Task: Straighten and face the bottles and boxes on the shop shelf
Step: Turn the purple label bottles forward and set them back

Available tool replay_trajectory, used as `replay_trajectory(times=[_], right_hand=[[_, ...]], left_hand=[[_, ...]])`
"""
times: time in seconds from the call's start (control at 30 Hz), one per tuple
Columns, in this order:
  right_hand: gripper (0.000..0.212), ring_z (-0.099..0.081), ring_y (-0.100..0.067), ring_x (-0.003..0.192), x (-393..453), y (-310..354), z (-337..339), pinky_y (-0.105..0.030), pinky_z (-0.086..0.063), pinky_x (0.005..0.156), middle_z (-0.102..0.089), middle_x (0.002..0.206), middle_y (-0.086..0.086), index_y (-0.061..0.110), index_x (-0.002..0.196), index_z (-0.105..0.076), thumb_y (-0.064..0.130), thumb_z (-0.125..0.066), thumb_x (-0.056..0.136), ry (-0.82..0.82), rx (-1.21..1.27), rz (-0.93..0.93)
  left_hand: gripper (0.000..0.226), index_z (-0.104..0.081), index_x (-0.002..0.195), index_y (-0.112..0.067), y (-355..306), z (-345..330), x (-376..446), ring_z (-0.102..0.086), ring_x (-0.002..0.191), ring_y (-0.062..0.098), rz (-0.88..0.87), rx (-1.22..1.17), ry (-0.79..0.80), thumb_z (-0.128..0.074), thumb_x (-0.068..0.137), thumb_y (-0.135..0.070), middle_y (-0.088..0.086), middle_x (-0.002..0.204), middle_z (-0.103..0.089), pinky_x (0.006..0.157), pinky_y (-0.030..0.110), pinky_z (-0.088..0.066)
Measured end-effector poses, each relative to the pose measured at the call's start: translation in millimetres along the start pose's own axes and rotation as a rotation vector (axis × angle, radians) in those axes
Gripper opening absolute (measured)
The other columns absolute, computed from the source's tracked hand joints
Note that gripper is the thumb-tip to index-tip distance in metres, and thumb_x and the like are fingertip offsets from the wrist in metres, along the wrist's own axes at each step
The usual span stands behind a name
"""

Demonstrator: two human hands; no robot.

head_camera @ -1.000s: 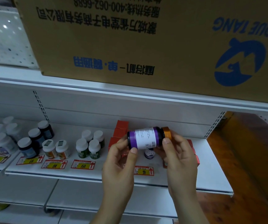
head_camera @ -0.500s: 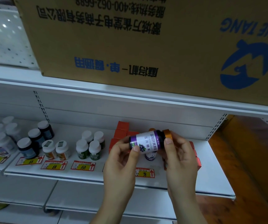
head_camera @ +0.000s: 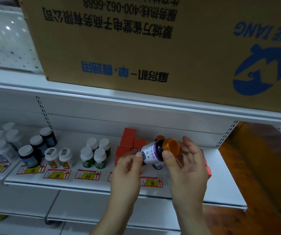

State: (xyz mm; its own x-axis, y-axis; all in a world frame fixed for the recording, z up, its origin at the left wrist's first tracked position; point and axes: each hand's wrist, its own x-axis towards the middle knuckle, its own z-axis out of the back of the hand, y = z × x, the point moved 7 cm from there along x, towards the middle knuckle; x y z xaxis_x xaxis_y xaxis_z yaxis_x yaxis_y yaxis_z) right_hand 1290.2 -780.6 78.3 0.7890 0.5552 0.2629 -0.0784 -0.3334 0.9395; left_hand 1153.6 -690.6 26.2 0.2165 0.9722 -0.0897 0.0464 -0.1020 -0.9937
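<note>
I have a purple bottle (head_camera: 151, 154) held between both hands in front of the white shelf (head_camera: 226, 187), tipped over so its orange cap (head_camera: 172, 146) points up and to the right. My left hand (head_camera: 128, 172) pinches the bottle's lower end, thumb pressed on the label. My right hand (head_camera: 187, 167) has its thumb on the neck just under the cap, with the other fingers spread loosely behind the cap; I cannot tell whether they touch it.

Just behind my left hand stand the red boxes (head_camera: 129, 141), stacked in steps. Under the held bottle, between my two hands, a second purple bottle (head_camera: 158, 166) stands on the shelf. Below my right thumb is a red and yellow price tag (head_camera: 151, 182). Well off to the left of my left hand stand the green bottles (head_camera: 95, 156) with white caps. Above everything sits a big cardboard carton (head_camera: 136, 48) printed upside down.
</note>
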Motion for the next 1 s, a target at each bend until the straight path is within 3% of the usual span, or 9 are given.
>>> replay_trajectory(times=[0.17, 0.37, 0.53, 0.67, 0.77, 0.9, 1.0], right_hand=[[0.062, -0.065, -0.016, 0.111, -15.8, 5.7, -6.1, -0.025, -0.051, 0.096, -0.068, 0.110, 0.009, 0.036, 0.124, -0.055, 0.028, -0.083, 0.070, 0.052, -0.086, 0.126], [0.062, -0.063, -0.007, 0.110, -21.9, 16.8, -6.0, -0.015, -0.049, 0.091, -0.065, 0.109, 0.022, 0.057, 0.111, -0.054, 0.024, -0.083, 0.068, 0.072, -0.172, 0.235], [0.052, -0.062, -0.008, 0.109, -23.6, 18.3, -0.9, -0.017, -0.050, 0.090, -0.061, 0.111, 0.022, 0.045, 0.109, -0.056, 0.029, -0.088, 0.071, 0.060, -0.203, 0.323], [0.039, -0.061, -0.017, 0.114, -22.3, 17.1, 4.6, -0.027, -0.053, 0.091, -0.060, 0.116, 0.014, 0.034, 0.111, -0.059, 0.037, -0.077, 0.077, 0.046, -0.280, 0.375], [0.027, -0.063, -0.015, 0.113, -19.1, 10.9, 14.4, -0.022, -0.054, 0.089, -0.064, 0.117, 0.013, 0.034, 0.112, -0.063, 0.036, -0.072, 0.086, -0.014, -0.292, 0.344], [0.016, -0.066, 0.001, 0.101, -15.0, -3.0, 27.5, -0.015, -0.054, 0.079, -0.069, 0.101, 0.027, 0.041, 0.104, -0.064, 0.039, -0.063, 0.089, -0.080, -0.347, 0.172], [0.013, -0.066, 0.006, 0.091, -14.1, -19.9, 30.9, -0.011, -0.052, 0.071, -0.069, 0.094, 0.029, 0.039, 0.096, -0.064, 0.029, -0.057, 0.097, -0.042, -0.302, -0.001]], left_hand=[[0.032, -0.076, 0.102, -0.019, 10.0, -15.9, -4.7, -0.069, 0.101, 0.017, 0.160, -0.145, 0.151, -0.046, 0.106, -0.029, -0.002, 0.097, -0.077, 0.090, 0.036, -0.056], [0.034, -0.076, 0.105, -0.022, 14.2, -18.0, -8.8, -0.070, 0.100, 0.012, 0.202, -0.132, 0.203, -0.044, 0.106, -0.033, -0.002, 0.102, -0.077, 0.099, 0.045, -0.053], [0.034, -0.073, 0.112, -0.019, 15.0, -20.9, -13.4, -0.068, 0.109, 0.015, 0.209, -0.136, 0.238, -0.042, 0.107, -0.033, -0.001, 0.108, -0.076, 0.102, 0.047, -0.051], [0.029, -0.071, 0.109, -0.015, 15.5, -17.2, -14.9, -0.068, 0.109, 0.024, 0.190, -0.206, 0.187, -0.046, 0.105, -0.029, 0.006, 0.107, -0.076, 0.098, 0.047, -0.054], [0.021, -0.066, 0.102, -0.010, 11.9, -11.5, -17.6, -0.070, 0.104, 0.029, 0.145, -0.291, 0.122, -0.056, 0.098, -0.028, 0.013, 0.104, -0.074, 0.091, 0.043, -0.056], [0.013, -0.066, 0.107, -0.016, -4.5, -2.5, -25.7, -0.071, 0.099, 0.025, -0.048, -0.209, 0.076, -0.064, 0.094, -0.018, 0.002, 0.102, -0.075, 0.091, 0.038, -0.057], [0.029, -0.063, 0.109, -0.023, -20.3, -0.3, -32.3, -0.071, 0.099, 0.014, -0.168, -0.143, 0.031, -0.074, 0.087, -0.008, -0.006, 0.104, -0.075, 0.088, 0.033, -0.058]])
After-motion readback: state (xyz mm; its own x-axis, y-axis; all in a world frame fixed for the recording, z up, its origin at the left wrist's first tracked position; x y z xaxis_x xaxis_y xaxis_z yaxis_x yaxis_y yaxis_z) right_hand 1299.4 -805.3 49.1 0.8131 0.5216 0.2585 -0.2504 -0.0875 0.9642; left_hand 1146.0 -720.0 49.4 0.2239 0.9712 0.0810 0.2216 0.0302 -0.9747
